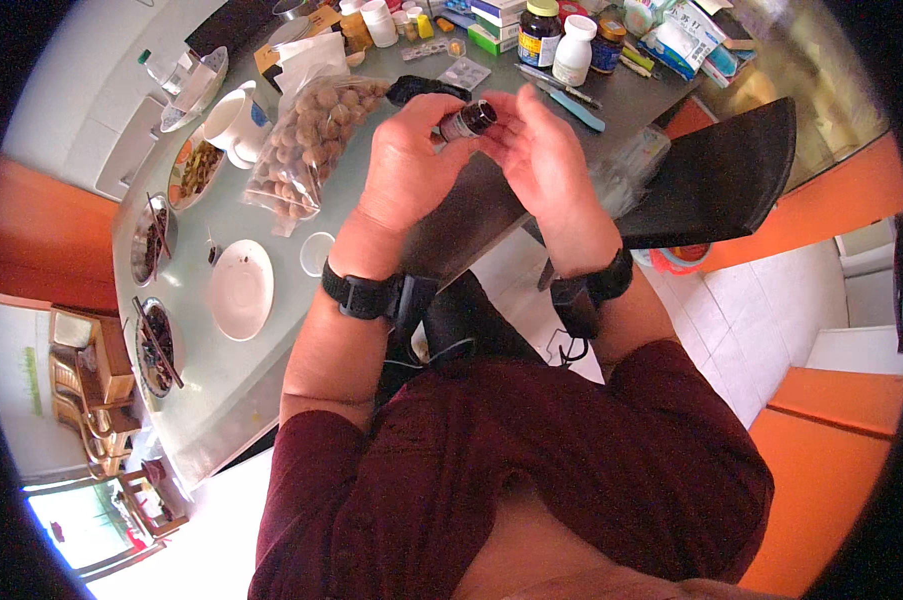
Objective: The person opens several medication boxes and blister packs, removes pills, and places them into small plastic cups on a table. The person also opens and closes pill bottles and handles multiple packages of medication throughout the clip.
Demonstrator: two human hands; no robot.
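My left hand (410, 154) grips a small dark bottle (466, 122) with a black cap and a printed label, tilted up to the right over the table. Just right of the cap is my right hand (530, 146), palm turned inward, fingers spread and apparently holding nothing; whether its fingertips touch the bottle I cannot tell. Behind my left hand lies a black object (427, 88), partly covered. A clear plastic bag of walnuts (320, 139) rests to the left of that hand. Beyond my right hand are a blue-handled tool (577, 111) and a pen (552, 81).
Along the back of the glass-topped table (286, 300) stand a white bottle (573, 51), a dark jar (539, 34) and several boxes. At left are a white plate (243, 291), a plastic cup (317, 253), a white mug (237, 124) and food bowls with chopsticks. A black chair (710, 176) stands at right.
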